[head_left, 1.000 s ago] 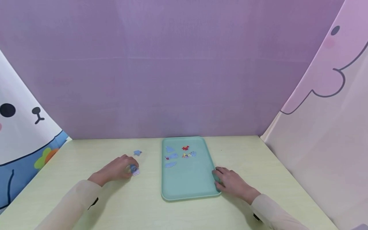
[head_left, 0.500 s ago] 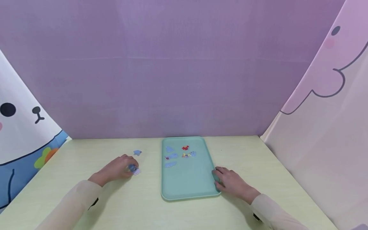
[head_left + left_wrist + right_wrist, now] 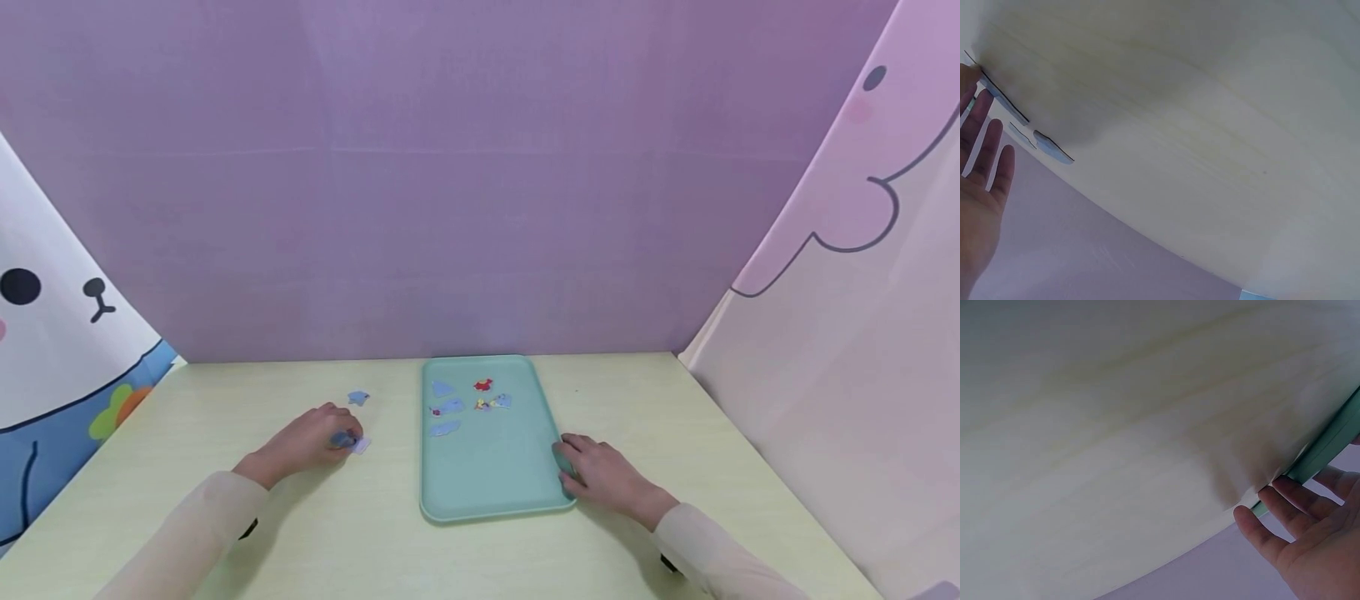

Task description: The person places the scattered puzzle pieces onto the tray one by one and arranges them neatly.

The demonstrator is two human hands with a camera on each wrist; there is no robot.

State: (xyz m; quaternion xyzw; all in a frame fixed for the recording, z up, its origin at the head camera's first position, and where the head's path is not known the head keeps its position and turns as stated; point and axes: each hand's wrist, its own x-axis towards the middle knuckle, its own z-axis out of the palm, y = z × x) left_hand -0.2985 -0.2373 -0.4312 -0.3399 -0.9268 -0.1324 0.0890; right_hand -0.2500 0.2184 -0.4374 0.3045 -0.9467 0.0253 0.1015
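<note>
Pinching blue piece (image 3: 344, 438): left hand (image 3: 303, 440); star-like piece (image 3: 358, 398) near, on table (image 3: 375, 554). Right hand (image 3: 606, 481), fingers apart, touching green tray (image 3: 495, 475) at right rim; red piece (image 3: 483, 385) lies inside.

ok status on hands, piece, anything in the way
Left hand pinching a blue piece, left of tray. Right hand at tray's right edge. Loose piece farther back, likely not blocking.

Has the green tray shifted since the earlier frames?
No. In the head view, the green tray sits at the same place relative to the purple backdrop, shifted neither way.
</note>
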